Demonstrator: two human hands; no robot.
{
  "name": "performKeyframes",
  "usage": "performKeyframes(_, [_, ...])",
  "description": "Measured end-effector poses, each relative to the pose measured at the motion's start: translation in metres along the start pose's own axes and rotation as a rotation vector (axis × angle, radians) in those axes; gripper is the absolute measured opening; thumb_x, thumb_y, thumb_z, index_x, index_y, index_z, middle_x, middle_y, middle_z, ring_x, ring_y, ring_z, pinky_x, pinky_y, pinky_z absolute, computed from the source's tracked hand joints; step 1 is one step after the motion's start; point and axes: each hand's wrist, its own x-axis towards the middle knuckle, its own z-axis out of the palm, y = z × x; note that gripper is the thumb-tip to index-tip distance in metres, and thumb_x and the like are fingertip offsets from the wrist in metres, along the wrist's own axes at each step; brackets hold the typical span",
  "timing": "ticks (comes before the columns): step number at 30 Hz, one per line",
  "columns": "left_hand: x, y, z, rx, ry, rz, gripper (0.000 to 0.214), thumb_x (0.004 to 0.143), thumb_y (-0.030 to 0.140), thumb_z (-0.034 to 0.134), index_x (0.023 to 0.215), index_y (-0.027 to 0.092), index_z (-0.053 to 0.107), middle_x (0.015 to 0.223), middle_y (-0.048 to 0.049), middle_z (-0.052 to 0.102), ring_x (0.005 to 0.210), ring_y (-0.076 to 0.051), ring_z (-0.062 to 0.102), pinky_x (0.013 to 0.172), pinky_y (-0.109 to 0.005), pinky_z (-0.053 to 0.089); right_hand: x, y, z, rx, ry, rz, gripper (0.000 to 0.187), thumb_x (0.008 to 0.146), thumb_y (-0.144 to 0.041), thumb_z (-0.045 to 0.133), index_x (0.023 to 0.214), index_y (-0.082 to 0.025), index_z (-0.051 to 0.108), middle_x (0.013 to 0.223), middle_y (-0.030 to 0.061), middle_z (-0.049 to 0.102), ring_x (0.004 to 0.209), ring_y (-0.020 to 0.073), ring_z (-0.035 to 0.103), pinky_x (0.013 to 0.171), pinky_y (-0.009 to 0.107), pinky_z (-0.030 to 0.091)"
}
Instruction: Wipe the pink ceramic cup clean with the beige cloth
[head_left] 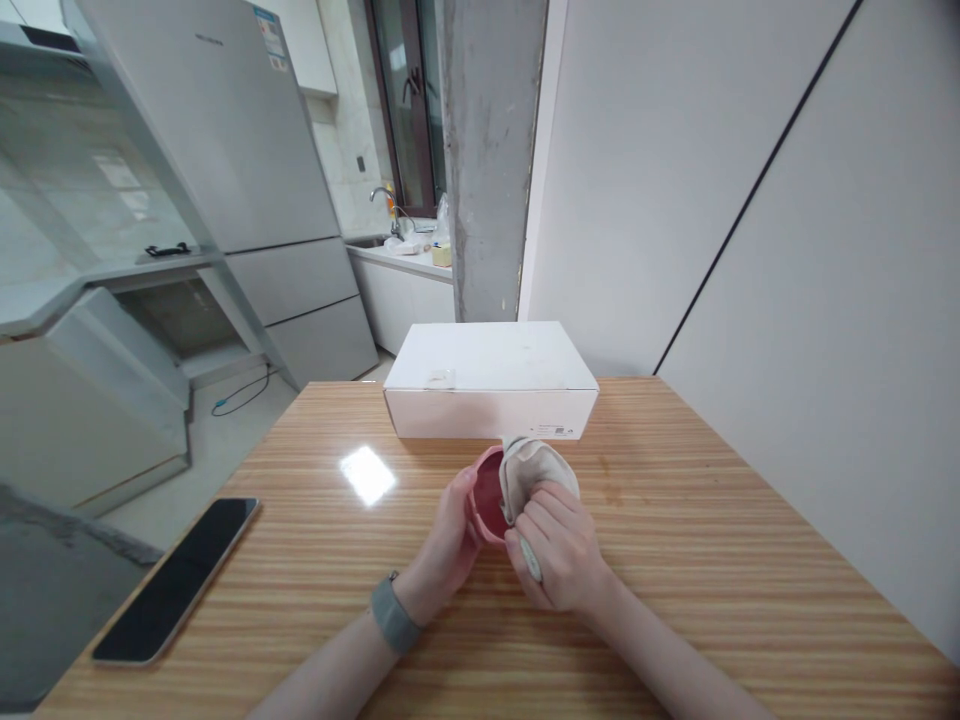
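Note:
My left hand [452,535] is wrapped round the left side of a pink cup [489,497], which is tilted so that its open mouth faces me. A grey band circles my left wrist. Bunched in my right hand [559,545] is a pale beige cloth [536,465]. The cloth covers the right part of the cup's mouth, and a bit of it pokes out below my right fingers. How far the cloth reaches inside the cup is hidden.
A closed white box [491,405] stands at the far edge of the wooden table [712,560]. On the table's left side lies a black-screened phone [180,580]. A white wall [825,350] runs along the right; a fridge [217,150] stands beyond, at the left.

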Motion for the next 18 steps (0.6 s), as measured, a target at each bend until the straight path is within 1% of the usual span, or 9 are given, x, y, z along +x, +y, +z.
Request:
performKeyframes(4, [-0.007,0.002,0.003,-0.069,-0.113,-0.216,0.037,0.087,0.043,0.056,0.112,0.018,0.070,0.098,-0.0053,0.075,0.083,-0.019,0.064,0.068,-0.028,0.049,-0.002,0.007,-0.007,0.089,0.047,-0.004,0.025,0.081,-0.009,0.048,0.060,-0.022,0.047,0.051,0.0008,0.048,0.055,0.0175,0.038,0.057,0.035,0.036])
performKeyframes(6, [-0.007,0.005,0.003,-0.050,-0.129,-0.287,0.038,0.087,0.044,0.056,0.109,0.016,0.071,0.097,-0.0061,0.074,0.082,-0.019,0.064,0.069,-0.028,0.049,-0.004,0.009,-0.012,0.130,0.042,-0.007,0.025,0.080,-0.009,0.048,0.060,-0.023,0.046,0.051,0.0004,0.047,0.054,0.0169,0.037,0.055,0.034,0.034])
performKeyframes(7, [-0.007,0.007,0.003,-0.035,-0.125,-0.288,0.039,0.087,0.045,0.056,0.107,0.015,0.071,0.099,-0.0069,0.074,0.085,-0.020,0.064,0.073,-0.028,0.049,-0.004,0.010,-0.014,0.147,0.031,-0.007,0.025,0.080,-0.009,0.047,0.060,-0.023,0.045,0.051,0.0003,0.046,0.054,0.0168,0.036,0.054,0.034,0.033])
performKeyframes(9, [-0.005,0.010,0.000,0.013,-0.123,-0.243,0.043,0.086,0.049,0.058,0.108,0.014,0.071,0.104,-0.0081,0.073,0.095,-0.021,0.063,0.086,-0.030,0.047,-0.005,0.009,-0.017,0.174,0.007,-0.019,0.025,0.081,-0.011,0.045,0.059,-0.024,0.044,0.050,0.0000,0.045,0.053,0.0169,0.035,0.053,0.034,0.032])
performKeyframes(11, [-0.004,0.014,-0.005,0.105,-0.132,-0.206,0.042,0.085,0.050,0.061,0.107,0.015,0.071,0.103,-0.0074,0.073,0.101,-0.022,0.062,0.093,-0.032,0.043,-0.006,0.006,-0.018,0.193,-0.012,-0.059,0.026,0.082,-0.012,0.043,0.058,-0.024,0.043,0.049,-0.0003,0.044,0.052,0.0169,0.034,0.052,0.034,0.032])
performKeyframes(13, [-0.002,0.020,-0.011,0.221,-0.145,-0.222,0.037,0.084,0.047,0.064,0.102,0.016,0.073,0.093,-0.0055,0.074,0.098,-0.022,0.063,0.092,-0.032,0.043,-0.007,0.004,-0.018,0.203,-0.025,-0.094,0.027,0.082,-0.013,0.042,0.058,-0.024,0.044,0.049,-0.0004,0.043,0.051,0.0168,0.034,0.052,0.035,0.033])
performKeyframes(15, [-0.001,0.026,-0.017,0.297,-0.147,-0.235,0.032,0.083,0.044,0.067,0.098,0.016,0.073,0.082,-0.0042,0.072,0.092,-0.022,0.063,0.087,-0.031,0.044,-0.008,0.004,-0.015,0.201,-0.035,-0.110,0.026,0.082,-0.013,0.042,0.058,-0.024,0.045,0.049,-0.0001,0.044,0.051,0.0168,0.033,0.052,0.035,0.033])
performKeyframes(18, [0.000,0.030,-0.022,0.319,-0.132,-0.209,0.028,0.082,0.040,0.070,0.093,0.015,0.072,0.078,-0.0038,0.071,0.080,-0.019,0.063,0.077,-0.028,0.045,-0.011,0.008,-0.011,0.192,-0.056,-0.110,0.026,0.082,-0.013,0.042,0.059,-0.024,0.046,0.050,0.0003,0.045,0.052,0.0173,0.035,0.053,0.035,0.034])
